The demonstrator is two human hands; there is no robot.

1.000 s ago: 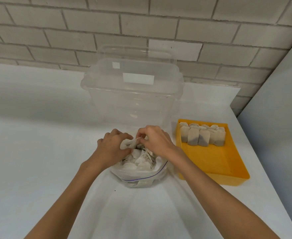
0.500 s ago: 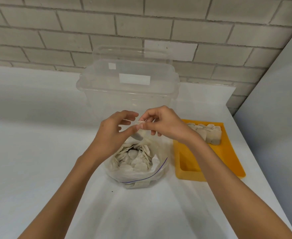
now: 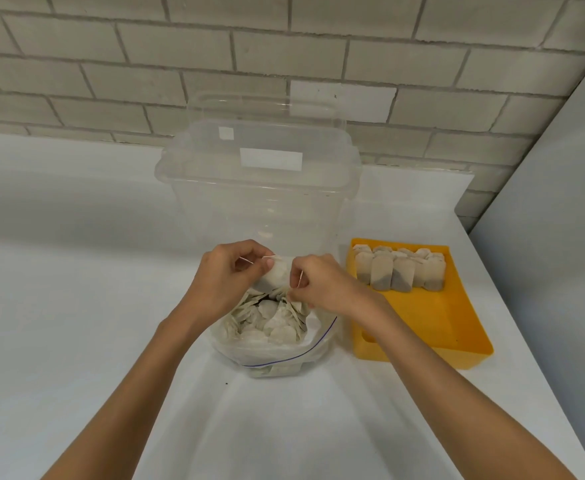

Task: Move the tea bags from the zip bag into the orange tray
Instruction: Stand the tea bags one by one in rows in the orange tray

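We pinch one pale paper tea bag (image 3: 278,276) just above the open clear plastic zip bag (image 3: 284,355).
Our left hand (image 3: 225,275) curls its fingers round the tea bag and its thin string; our right hand (image 3: 322,285) pinches the string beside it. The zip bag, full of pale tea bags, sits on the white desk (image 3: 76,306). To its right lies the orange plastic tray (image 3: 422,327), with a row of filled tea bags (image 3: 398,275) at its far end. A clear plastic container (image 3: 260,188) stands behind.
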